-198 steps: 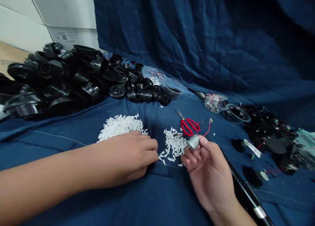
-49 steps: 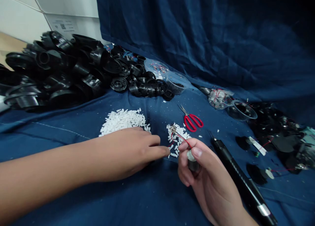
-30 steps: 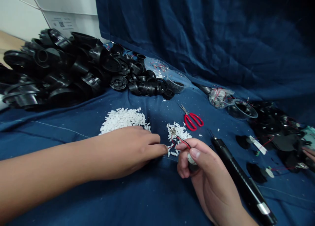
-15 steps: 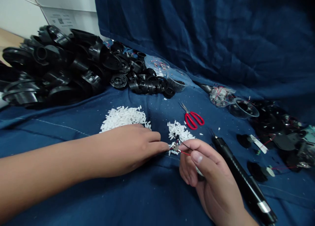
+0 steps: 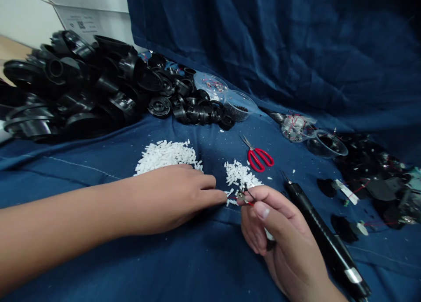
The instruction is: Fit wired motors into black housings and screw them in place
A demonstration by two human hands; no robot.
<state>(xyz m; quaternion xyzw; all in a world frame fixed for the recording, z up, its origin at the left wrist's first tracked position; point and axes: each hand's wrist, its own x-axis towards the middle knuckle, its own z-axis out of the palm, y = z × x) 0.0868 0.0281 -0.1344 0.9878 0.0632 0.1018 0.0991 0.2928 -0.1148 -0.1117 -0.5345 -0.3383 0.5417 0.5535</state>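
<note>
Blue cloth (image 5: pixel 141 267) covers the bench, with everything laid out on it within my reach. Item: my right hand (image 5: pixel 283 236), fingers (image 5: pixel 263 210) clamped on what looks like a small silver motor (image 5: pixel 269 235), mostly hidden, its red and black leads (image 5: pixel 247 200) held out clear. Item: my left hand (image 5: pixel 174 197), fingers (image 5: pixel 210 196) together, tips just beside the leads. Item: white plastic pegs (image 5: pixel 241 175), heaped just beyond. Item: black pen-shaped tool (image 5: pixel 324 234), near my right hand, a strip of open cloth between. Item: red scissors (image 5: pixel 258 158), farther out.
</note>
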